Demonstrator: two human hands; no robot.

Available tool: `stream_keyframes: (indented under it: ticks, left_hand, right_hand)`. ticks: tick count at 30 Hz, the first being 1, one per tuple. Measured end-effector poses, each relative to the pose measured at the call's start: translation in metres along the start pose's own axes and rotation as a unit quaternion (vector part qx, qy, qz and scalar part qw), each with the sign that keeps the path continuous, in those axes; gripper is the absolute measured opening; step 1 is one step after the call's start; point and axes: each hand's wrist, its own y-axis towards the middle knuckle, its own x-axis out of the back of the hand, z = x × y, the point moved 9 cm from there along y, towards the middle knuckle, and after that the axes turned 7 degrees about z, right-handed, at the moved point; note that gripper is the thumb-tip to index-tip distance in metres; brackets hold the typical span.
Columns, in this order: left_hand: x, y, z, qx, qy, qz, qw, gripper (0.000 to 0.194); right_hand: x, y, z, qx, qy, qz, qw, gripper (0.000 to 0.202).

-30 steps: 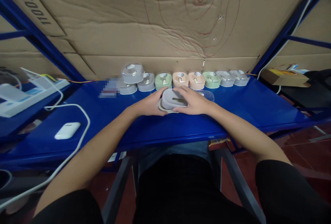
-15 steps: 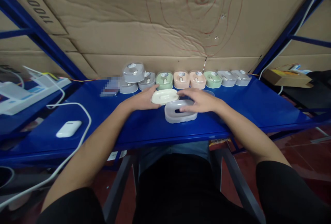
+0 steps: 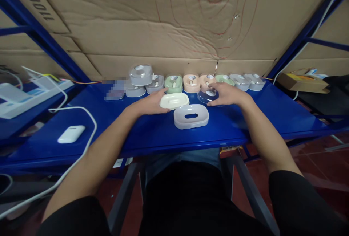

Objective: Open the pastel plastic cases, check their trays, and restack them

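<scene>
On the blue shelf (image 3: 152, 134) in front of me my left hand (image 3: 151, 103) holds a cream oval tray (image 3: 174, 101) by its left end. Just in front of it a grey oval base with a slot (image 3: 191, 116) lies alone on the shelf. My right hand (image 3: 227, 93) grips a clear plastic lid (image 3: 207, 95) at the back, right of the cream tray. Behind both hands runs a row of closed small boxes (image 3: 191, 82) in grey, green and peach, with one grey box (image 3: 140, 74) stacked on another at the left end.
A white oval case (image 3: 71, 134) and a white cable (image 3: 81, 110) lie at the left of the shelf. White and blue cartons (image 3: 19, 96) sit further left. Cardboard sheets (image 3: 174, 21) form the back wall, and a brown box (image 3: 301, 81) sits at the right. Blue frame posts stand on both sides.
The grey base and cream tray were pulled apart; the base now lies free on the shelf. My right hand left it and moved back right onto the clear lid.
</scene>
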Motion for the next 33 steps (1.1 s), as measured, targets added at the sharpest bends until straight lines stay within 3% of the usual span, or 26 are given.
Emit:
stream_keyframes:
  ticks: [4, 7, 10, 14, 33]
  left_hand:
    - [0.000, 0.001, 0.000, 0.001, 0.000, -0.003, 1.000, 0.125]
    - [0.001, 0.002, -0.001, -0.005, -0.001, -0.014, 1.000, 0.117]
    - [0.001, 0.002, -0.003, -0.022, 0.001, -0.015, 1.000, 0.112]
    - [0.000, 0.002, -0.002, -0.040, 0.007, -0.013, 0.999, 0.111]
    - [-0.004, 0.005, 0.012, -0.023, 0.027, -0.004, 0.999, 0.117]
  right_hand:
    - [0.016, -0.017, 0.052, 0.156, 0.040, -0.109, 0.981, 0.092]
    - [0.001, -0.025, 0.096, 0.253, 0.065, -0.090, 0.961, 0.090]
    - [-0.015, -0.025, 0.120, 0.269, 0.048, -0.073, 0.959, 0.091]
    - [-0.029, -0.021, 0.123, 0.247, 0.028, -0.041, 0.968, 0.094]
    - [-0.046, -0.013, 0.119, 0.225, 0.024, -0.026, 0.974, 0.102]
